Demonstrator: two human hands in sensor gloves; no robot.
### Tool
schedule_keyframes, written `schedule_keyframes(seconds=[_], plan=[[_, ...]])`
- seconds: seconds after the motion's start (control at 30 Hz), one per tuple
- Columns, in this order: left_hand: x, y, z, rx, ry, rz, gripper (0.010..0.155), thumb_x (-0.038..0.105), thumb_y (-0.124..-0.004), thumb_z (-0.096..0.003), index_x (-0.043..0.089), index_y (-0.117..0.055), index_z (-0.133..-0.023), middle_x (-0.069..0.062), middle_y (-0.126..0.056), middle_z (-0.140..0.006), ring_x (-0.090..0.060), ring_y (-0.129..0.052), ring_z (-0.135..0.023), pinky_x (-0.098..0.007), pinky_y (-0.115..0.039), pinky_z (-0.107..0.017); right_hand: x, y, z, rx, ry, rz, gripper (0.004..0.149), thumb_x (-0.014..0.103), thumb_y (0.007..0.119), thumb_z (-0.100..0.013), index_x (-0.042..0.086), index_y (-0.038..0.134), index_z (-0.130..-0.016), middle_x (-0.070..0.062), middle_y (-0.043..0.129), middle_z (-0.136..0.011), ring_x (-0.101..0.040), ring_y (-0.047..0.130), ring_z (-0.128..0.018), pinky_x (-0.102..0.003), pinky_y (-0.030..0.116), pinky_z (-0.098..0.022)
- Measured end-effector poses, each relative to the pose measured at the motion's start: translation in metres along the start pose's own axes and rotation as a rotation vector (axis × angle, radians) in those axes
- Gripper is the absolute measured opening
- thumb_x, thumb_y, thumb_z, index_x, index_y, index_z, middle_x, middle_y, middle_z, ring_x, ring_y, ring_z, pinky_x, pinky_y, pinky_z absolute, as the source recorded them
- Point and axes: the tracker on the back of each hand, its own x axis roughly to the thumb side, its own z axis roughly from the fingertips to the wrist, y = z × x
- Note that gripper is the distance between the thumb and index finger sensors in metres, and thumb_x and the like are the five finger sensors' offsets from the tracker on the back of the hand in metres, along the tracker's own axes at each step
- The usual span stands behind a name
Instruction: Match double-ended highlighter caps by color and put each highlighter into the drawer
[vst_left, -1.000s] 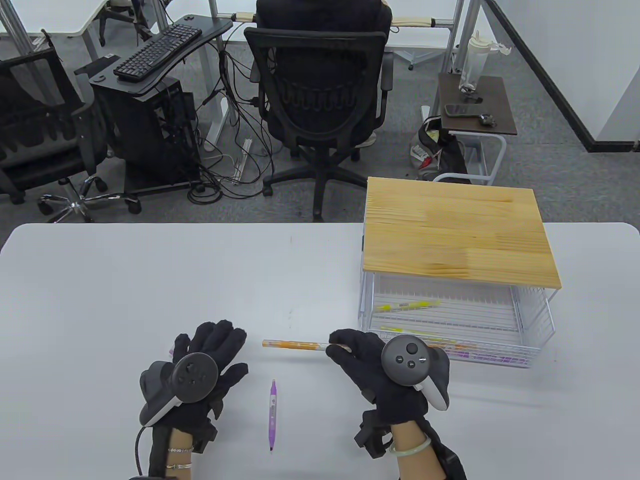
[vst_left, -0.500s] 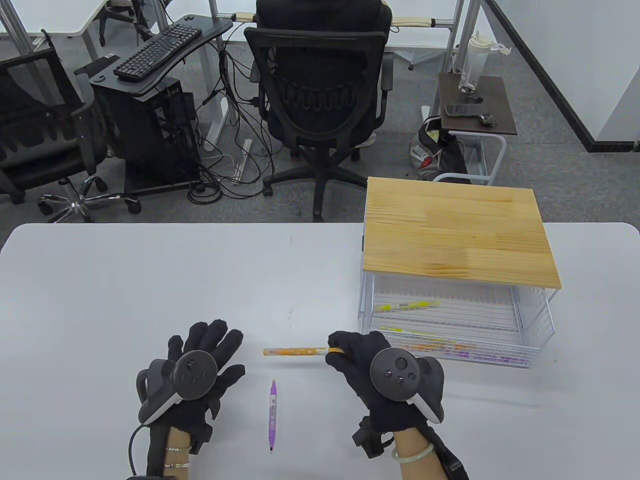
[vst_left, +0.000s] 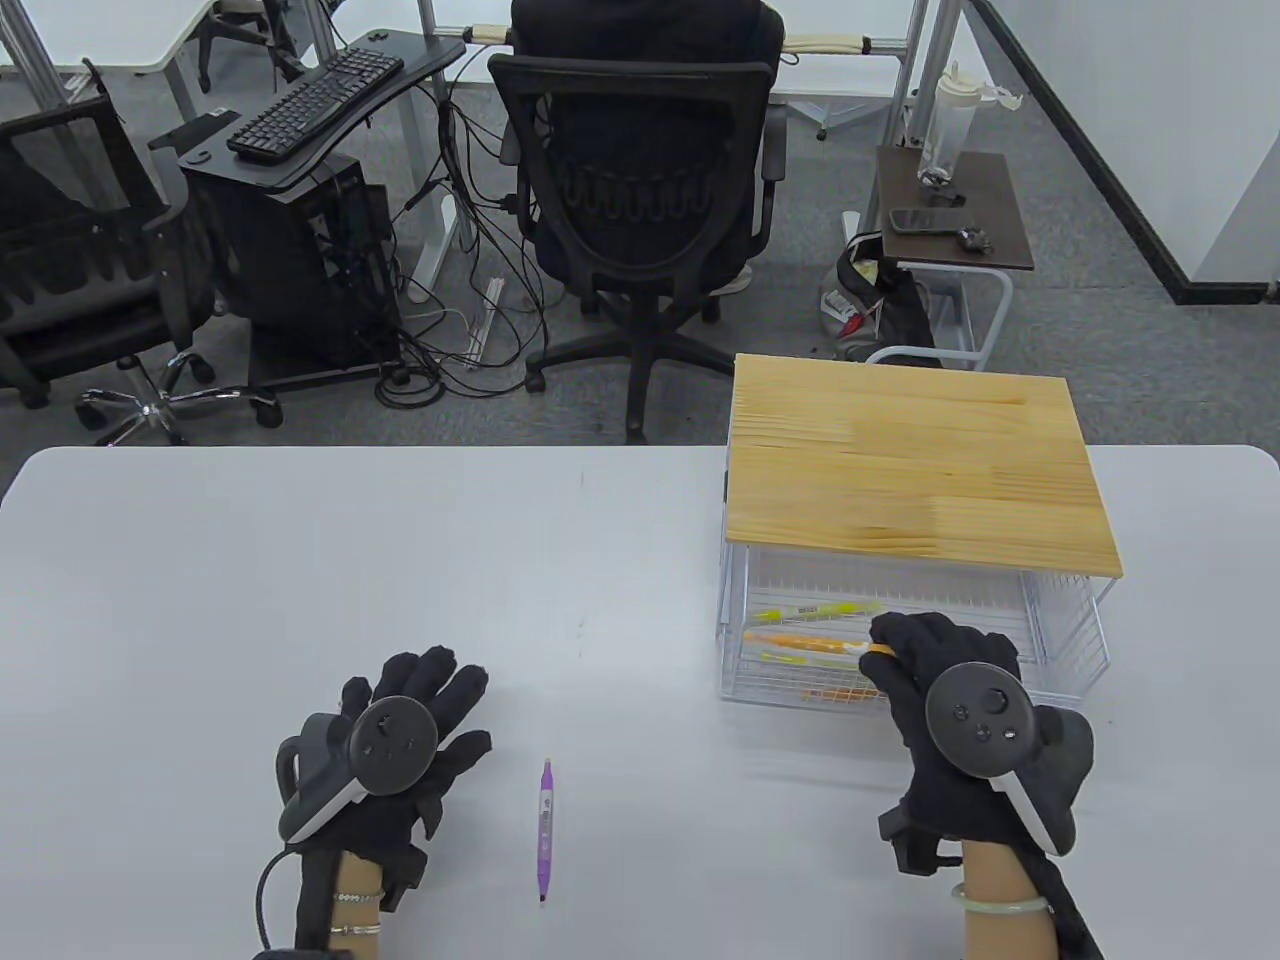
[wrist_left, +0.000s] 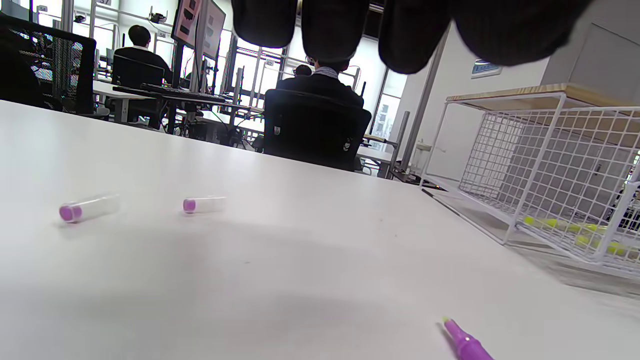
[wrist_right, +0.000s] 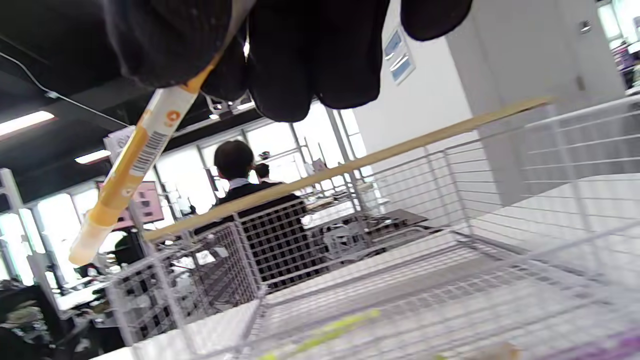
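From above, the right hand (vst_left: 945, 690) pinched the orange highlighter (vst_left: 805, 641) by one end, its length running leftward over the open drawer (vst_left: 1040, 690); the left hand (vst_left: 400, 740) lay flat, holding nothing. Its wrist camera showed two purple caps (wrist_left: 90, 208) lying ahead. The right wrist camera showed the highlighter slanting above the drawer, not resting in it.

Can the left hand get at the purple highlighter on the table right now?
Probably yes. The left hand rests open and holds nothing, and the purple highlighter lies apart on the bare table just to its right, with nothing between them. The right hand is away at the drawer.
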Motion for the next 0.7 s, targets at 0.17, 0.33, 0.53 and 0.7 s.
schedule_keyframes(seconds=[0.17,0.33,0.53,0.7], plan=[[0.003,0.003,0.002,0.014,-0.011,0.006,0.064,0.056,-0.071,-0.0438,0.039,-0.067,-0.105,-0.001,-0.059,-0.121,-0.036,-0.057,-0.111,-0.065,-0.038,-0.075,-0.006,0.032,-0.012,0.031,0.081,0.147,0.041,0.045,0.071,-0.057,0.037,0.072,-0.097,0.003,0.077,-0.105,-0.033,0.075,-0.099,-0.062,0.043,-0.084],[0.004,0.006,0.005,0.025,-0.007,-0.011,0.064,0.056,-0.071,-0.0438,0.039,-0.067,-0.105,-0.001,-0.059,-0.121,-0.036,-0.057,-0.111,-0.065,-0.038,-0.075,0.000,0.069,-0.032,0.099,0.151,0.250,0.040,0.047,0.067,-0.057,0.040,0.070,-0.097,0.005,0.076,-0.108,-0.032,0.075,-0.101,-0.062,0.043,-0.084],[-0.008,0.013,0.007,0.045,0.024,0.001,0.064,0.056,-0.071,-0.0439,0.038,-0.067,-0.105,-0.001,-0.059,-0.121,-0.036,-0.056,-0.111,-0.065,-0.038,-0.076,-0.011,0.082,-0.039,0.030,0.257,-0.011,0.051,0.048,0.066,-0.057,0.044,0.058,-0.107,-0.002,0.055,-0.122,-0.041,0.057,-0.110,-0.065,0.033,-0.082],[-0.023,0.015,0.006,0.025,0.066,0.021,0.064,0.056,-0.070,-0.0446,0.039,-0.066,-0.106,-0.001,-0.057,-0.122,-0.036,-0.052,-0.112,-0.064,-0.035,-0.076,0.027,0.062,-0.012,-0.081,0.034,-0.071,0.039,0.054,0.068,-0.053,0.029,0.083,-0.080,-0.001,0.090,-0.085,-0.033,0.090,-0.072,-0.058,0.061,-0.071]])
